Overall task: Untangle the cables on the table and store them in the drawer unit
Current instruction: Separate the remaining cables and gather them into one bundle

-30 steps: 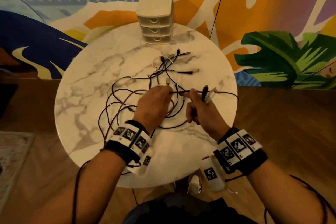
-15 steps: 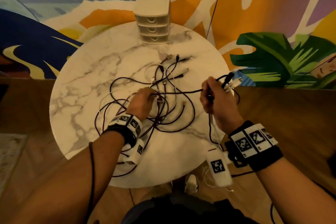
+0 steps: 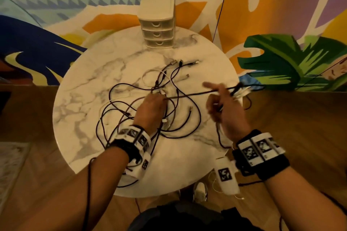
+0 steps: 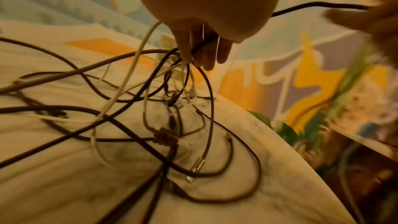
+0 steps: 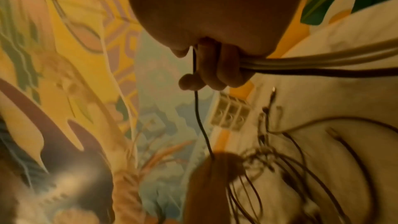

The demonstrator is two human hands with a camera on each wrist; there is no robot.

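Note:
A tangle of dark and white cables (image 3: 150, 103) lies on the round marble table (image 3: 90, 99). My left hand (image 3: 152, 107) sits on the middle of the tangle and pinches a dark cable (image 4: 204, 45) between thumb and fingers. That dark cable (image 3: 191, 94) runs taut to my right hand (image 3: 223, 105), raised over the table's right edge. The right hand grips a bundle of white and dark cable ends (image 5: 301, 65), its forefinger stretched out. The small cream drawer unit (image 3: 157, 22) stands at the table's far edge, its three drawers shut.
A painted mural wall rises behind the table. Wood floor surrounds the table, with a rug (image 3: 9, 163) at the left. A thin black cord (image 3: 221, 5) hangs down the wall behind the table's right side. Several plug ends (image 3: 187, 63) lie spread towards the drawer unit.
My right hand has pulled its cable ends out to the right and lifted them, drawing one dark cable taut. My left hand has stayed on the tangle and holds it down.

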